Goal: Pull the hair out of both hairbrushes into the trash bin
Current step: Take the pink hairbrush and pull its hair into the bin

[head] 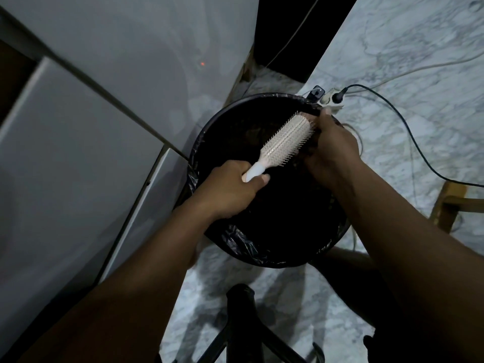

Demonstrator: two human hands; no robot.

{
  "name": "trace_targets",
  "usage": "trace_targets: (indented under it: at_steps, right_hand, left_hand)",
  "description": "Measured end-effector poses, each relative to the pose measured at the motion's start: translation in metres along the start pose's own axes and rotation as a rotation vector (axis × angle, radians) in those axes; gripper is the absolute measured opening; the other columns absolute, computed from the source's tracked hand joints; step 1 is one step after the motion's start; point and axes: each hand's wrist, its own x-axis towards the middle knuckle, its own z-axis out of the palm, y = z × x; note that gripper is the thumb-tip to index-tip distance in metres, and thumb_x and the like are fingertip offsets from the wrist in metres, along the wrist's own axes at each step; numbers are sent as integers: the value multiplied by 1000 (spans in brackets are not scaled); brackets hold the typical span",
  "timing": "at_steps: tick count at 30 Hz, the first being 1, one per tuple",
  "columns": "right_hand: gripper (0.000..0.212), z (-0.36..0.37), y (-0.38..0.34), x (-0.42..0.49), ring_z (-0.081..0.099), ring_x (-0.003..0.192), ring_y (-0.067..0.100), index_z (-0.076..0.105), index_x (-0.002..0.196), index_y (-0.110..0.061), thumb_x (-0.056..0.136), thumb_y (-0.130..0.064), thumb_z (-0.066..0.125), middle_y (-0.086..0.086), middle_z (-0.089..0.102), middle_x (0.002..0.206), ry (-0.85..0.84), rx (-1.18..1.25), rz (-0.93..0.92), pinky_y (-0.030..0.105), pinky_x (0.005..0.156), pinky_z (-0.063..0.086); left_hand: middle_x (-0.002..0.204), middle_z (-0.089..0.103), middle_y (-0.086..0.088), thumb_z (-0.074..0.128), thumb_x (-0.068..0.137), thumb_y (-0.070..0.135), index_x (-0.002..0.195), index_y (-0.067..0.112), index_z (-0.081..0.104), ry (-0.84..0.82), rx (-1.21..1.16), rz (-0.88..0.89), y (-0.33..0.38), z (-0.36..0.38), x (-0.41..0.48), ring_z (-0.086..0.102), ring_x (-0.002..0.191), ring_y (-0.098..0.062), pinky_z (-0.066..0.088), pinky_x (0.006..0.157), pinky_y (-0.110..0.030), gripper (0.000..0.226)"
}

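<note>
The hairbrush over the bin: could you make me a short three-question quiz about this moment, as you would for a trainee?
1. True or false: the left hand grips the hairbrush by its handle.
2. What is directly below the brush? A) a wooden stool B) the trash bin lined with a black bag C) a power strip
3. Fill in: the right hand is at the brush's ____ end, the one away from the handle.

Key
1. True. The left fingers wrap the white handle.
2. B. The brush is held over the bin's dark opening.
3. Bristle. The right hand closes around the head's far side, seemingly on a dark clump of hair; the dim light makes that hard to confirm.
</note>
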Motion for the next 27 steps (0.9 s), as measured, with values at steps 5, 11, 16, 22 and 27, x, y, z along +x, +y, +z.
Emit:
trace_targets:
  at_steps: [5, 11, 16, 22, 27]
  right_hand:
    - [36, -14, 14, 5, 65, 68, 21, 72, 76, -15, 97, -38, 54, 3, 68, 70, 264, -582, -302, 31, 70, 56]
    - [32, -9, 26, -41, 65, 109, 25, 66, 116, -17, 84, -15, 70, 8, 71, 114, -90, -1057, -323, 26, 92, 48]
    - [39, -4, -26, -101, 63, 113, 30, 63, 122, -11, 86, -24, 72, 13, 67, 123, -297, -1321, -341, 31, 91, 47]
    - [31, 0, -141, -206, 60, 98, 27, 63, 113, -12, 88, -28, 71, 9, 62, 109, -335, -1387, -593, 28, 76, 41]
    - [20, -2, -225, -316, 64, 97, 34, 65, 90, -9, 88, -28, 69, 11, 65, 93, -261, -1323, -837, 32, 75, 48]
  left_hand:
    - [68, 61, 0, 59, 101, 37, 106, 15, 56, 127, 24, 20, 0, 0, -9, 51, 32, -4, 39, 36, -18, 23]
    - [64, 62, -4, 62, 98, 33, 86, 23, 52, 258, -51, -57, 0, 6, -45, 67, 44, -22, 55, 42, -33, 19]
    - [93, 72, -14, 63, 98, 34, 97, 7, 72, 399, 71, -73, 40, -20, -92, 70, 95, -33, 41, 68, -27, 28]
    - [69, 64, -7, 62, 98, 30, 76, 8, 66, 556, 175, 73, 129, -59, -179, 65, 80, -29, 33, 58, -25, 31]
    - [93, 71, -13, 61, 96, 34, 89, 9, 68, 722, 224, 250, 209, -90, -263, 67, 86, -31, 40, 65, -27, 27]
